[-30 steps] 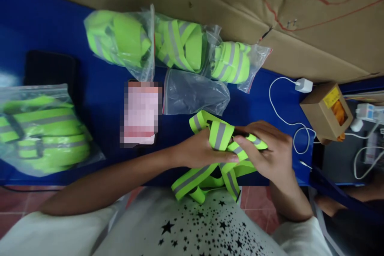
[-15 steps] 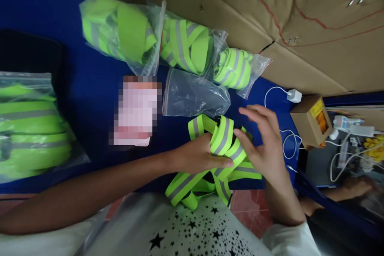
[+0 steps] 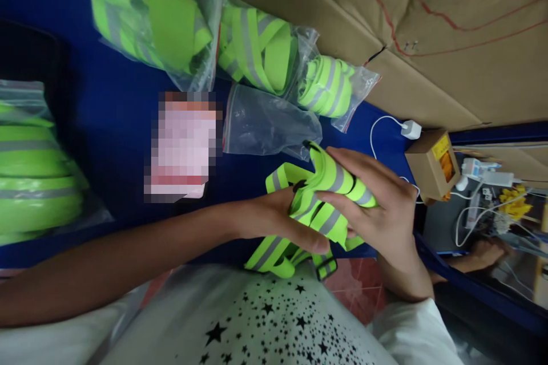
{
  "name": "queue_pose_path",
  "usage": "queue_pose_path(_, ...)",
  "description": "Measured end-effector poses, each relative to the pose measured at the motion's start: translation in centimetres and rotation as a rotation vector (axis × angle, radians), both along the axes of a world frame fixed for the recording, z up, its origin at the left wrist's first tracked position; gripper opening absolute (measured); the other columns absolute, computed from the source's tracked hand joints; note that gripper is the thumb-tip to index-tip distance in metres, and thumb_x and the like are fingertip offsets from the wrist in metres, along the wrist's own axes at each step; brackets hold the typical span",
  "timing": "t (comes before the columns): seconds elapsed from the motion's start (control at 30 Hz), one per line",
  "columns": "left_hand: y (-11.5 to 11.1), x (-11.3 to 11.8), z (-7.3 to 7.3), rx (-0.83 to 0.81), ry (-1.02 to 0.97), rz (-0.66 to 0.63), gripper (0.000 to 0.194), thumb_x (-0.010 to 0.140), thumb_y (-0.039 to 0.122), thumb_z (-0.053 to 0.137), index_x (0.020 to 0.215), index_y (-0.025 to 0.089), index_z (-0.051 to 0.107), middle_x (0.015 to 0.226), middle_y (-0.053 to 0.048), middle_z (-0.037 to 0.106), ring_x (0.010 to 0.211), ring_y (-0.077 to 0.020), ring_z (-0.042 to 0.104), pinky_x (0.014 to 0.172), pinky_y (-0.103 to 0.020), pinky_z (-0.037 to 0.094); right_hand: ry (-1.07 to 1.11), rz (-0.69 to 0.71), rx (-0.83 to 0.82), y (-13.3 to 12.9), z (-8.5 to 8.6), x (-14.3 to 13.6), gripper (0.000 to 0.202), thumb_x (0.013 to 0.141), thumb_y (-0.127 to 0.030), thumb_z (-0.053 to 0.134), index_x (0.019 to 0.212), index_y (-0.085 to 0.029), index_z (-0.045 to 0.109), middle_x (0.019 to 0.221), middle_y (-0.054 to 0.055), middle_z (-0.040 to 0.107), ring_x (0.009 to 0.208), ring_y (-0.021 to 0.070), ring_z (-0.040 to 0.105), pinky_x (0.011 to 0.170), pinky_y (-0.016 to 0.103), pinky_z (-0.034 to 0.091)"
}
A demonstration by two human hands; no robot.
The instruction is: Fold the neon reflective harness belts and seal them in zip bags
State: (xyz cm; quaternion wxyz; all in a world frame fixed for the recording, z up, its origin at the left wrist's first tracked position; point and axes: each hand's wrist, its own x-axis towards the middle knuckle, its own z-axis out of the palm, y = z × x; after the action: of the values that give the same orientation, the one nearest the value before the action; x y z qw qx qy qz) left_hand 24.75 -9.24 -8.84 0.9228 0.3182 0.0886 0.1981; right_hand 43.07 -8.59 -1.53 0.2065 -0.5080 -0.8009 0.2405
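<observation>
A neon yellow-green reflective strap (image 3: 330,173) with a grey stripe is bunched between my two hands over the table's near edge. My left hand (image 3: 282,219) grips the bundle from the left, thumb across the front, its fingers mostly hidden behind the bands. From the right, my right hand (image 3: 381,199) pinches a folded length of the strap between thumb and fingers. Loose loops hang below toward my shirt, one with a black buckle (image 3: 327,268). Just beyond my hands lies an empty-looking clear zip bag (image 3: 269,122).
Several clear bags of similar straps (image 3: 252,51) line the back of the blue table (image 3: 124,177); another bag (image 3: 34,182) lies left. A blurred-out pink item (image 3: 184,142) lies centre-left. At right are a cardboard box (image 3: 432,165), a charger (image 3: 411,129) and another person's hand (image 3: 488,254).
My right hand, open beside the bundle before, has closed on a folded part of the strap and lifted it. The view has shifted slightly, moving the table items left and up.
</observation>
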Motion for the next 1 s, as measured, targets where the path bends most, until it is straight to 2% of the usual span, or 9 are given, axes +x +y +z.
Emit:
queue_pose_path(0.13,0.0,0.4,-0.2,0.214,0.112,-0.025,0.018,0.096,0.028,0.059,0.1,0.016,0.072,0.085,-0.007,0.076,0.09,-0.02,0.073,0.089,-0.034,0.056,0.057,-0.162,-0.006,0.0,0.7,0.5,0.022,0.087,-0.037,0.076,0.108,-0.031,0.076,0.095,0.001,0.076,0.085,0.0219,0.073,0.076,0.036,0.063)
queue_pose_path(0.2,0.4,0.2,-0.6,0.343,0.198,0.03,0.022,0.099,0.029,0.056,0.094,0.015,0.072,0.082,-0.006,0.075,0.086,-0.0185,0.072,0.088,-0.032,0.055,0.131,-0.23,-0.147,0.1,0.5,1.3,0.011,0.09,-0.037,0.073,0.095,-0.028,0.077,0.077,-0.001,0.071,0.068,0.017,0.068,0.058,0.029,0.056)
queue_pose_path(0.3,1.1,-0.3,-0.9,0.527,0.251,0.022,0.027,0.099,0.029,0.055,0.086,0.014,0.074,0.088,-0.006,0.077,0.086,-0.0175,0.072,0.088,-0.029,0.053,0.31,-0.226,-0.453,0.4,-0.9,2.2,0.021,0.098,-0.041,0.061,0.098,-0.026,0.075,0.071,-0.002,0.066,0.057,0.0122,0.059,0.046,0.024,0.045)
queue_pose_path(0.37,1.3,-0.5,-0.9,0.608,0.27,0.034,0.027,0.1,0.027,0.054,0.091,0.015,0.076,0.095,-0.006,0.079,0.089,-0.0167,0.072,0.088,-0.027,0.052,0.371,-0.215,-0.52,0.7,-2.0,2.3,0.024,0.099,-0.042,0.059,0.113,-0.026,0.07,0.083,0.0,0.068,0.062,0.0119,0.06,0.05,0.024,0.048)
queue_pose_path(0.5,1.0,-0.5,-0.7,0.708,0.285,0.106,0.026,0.102,0.025,0.052,0.103,0.018,0.076,0.108,-0.004,0.078,0.1,-0.0173,0.071,0.094,-0.027,0.05,0.195,-0.13,-0.239,0.7,-2.6,1.8,0.022,0.097,-0.035,0.062,0.117,-0.026,0.067,0.112,0.004,0.068,0.098,0.0178,0.068,0.084,0.033,0.058)
queue_pose_path(0.63,0.7,-0.6,-0.7,0.729,0.311,0.197,0.025,0.099,0.029,0.055,0.113,0.015,0.071,0.118,-0.009,0.074,0.11,-0.0221,0.067,0.098,-0.033,0.05,0.051,0.166,-0.278,-0.1,-1.5,1.5,0.052,0.097,-0.044,0.061,0.146,-0.028,0.05,0.144,0.008,0.057,0.133,0.026,0.056,0.111,0.044,0.049)
queue_pose_path(0.73,0.8,-0.8,-0.7,0.663,0.261,0.171,0.024,0.096,0.029,0.058,0.109,0.013,0.069,0.113,-0.011,0.074,0.103,-0.0226,0.068,0.092,-0.034,0.054,0.003,0.22,-0.271,-0.8,-1.1,1.1,0.079,0.09,-0.047,0.071,0.157,-0.027,0.035,0.154,0.009,0.05,0.139,0.0278,0.051,0.114,0.045,0.048)
queue_pose_path(0.9,1.0,-0.6,-0.3,0.336,-0.037,-0.17,0.024,0.095,0.024,0.061,0.115,0.014,0.07,0.115,-0.01,0.076,0.107,-0.0221,0.07,0.093,-0.033,0.057,0.03,0.055,-0.125,-1.4,0.1,1.3,0.065,0.088,-0.038,0.075,0.148,-0.03,0.051,0.142,0.005,0.062,0.119,0.0264,0.066,0.099,0.042,0.058)
queue_pose_path(1.0,1.0,-0.4,-0.2,0.393,0.008,-0.185,0.025,0.099,0.028,0.056,0.113,0.015,0.072,0.111,-0.01,0.077,0.103,-0.021,0.071,0.09,-0.032,0.057,0.134,-0.137,-0.148,-1.4,1.3,2.2,0.036,0.092,-0.035,0.071,0.127,-0.031,0.069,0.106,0.001,0.077,0.077,0.0176,0.07,0.064,0.03,0.059)
